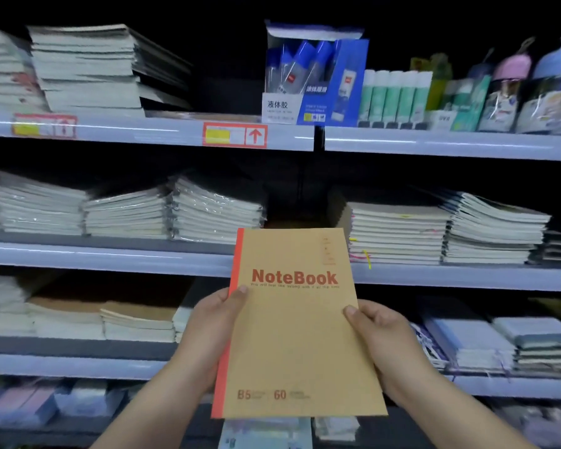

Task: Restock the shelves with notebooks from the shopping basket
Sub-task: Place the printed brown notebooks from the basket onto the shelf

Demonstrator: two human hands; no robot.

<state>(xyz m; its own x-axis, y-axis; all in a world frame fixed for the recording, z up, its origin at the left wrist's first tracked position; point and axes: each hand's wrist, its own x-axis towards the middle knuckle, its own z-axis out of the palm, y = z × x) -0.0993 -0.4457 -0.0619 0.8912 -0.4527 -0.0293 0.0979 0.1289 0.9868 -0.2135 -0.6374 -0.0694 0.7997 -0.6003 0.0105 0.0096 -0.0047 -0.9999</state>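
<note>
- Shop shelving fills my feed: pale shelf rails one above another, dark behind, most bays loaded with flat stacks of notebooks.
- Top tier: a blue glue box with a row of green glue sticks just beside it. A red price tag with an up arrow sits on the rail below.
- Task's thing: a kraft-brown notebook with a red spine strip, held upright with its cover toward me. It is in front of the middle and lower tiers and touches no shelf.
- Left hand grasps the spine edge, thumb pressed on the cover. The other fingers are behind and hidden.
- Right hand grasps the opposite edge the same way, thumb on top.
- My read on the hold: pinching both long edges keeps a thin, floppy book flat and its title readable, probably so it can be matched to stock.
- Candidate spots: the brown-topped stack on the lower tier at left looks a like colour. A dark gap also lies on the middle tier between the wrapped stack and the right-hand stack. I cannot tell which is meant.
- Basket is not in view.
- Stage, as I judge it: book picked, placement not yet begun.
</note>
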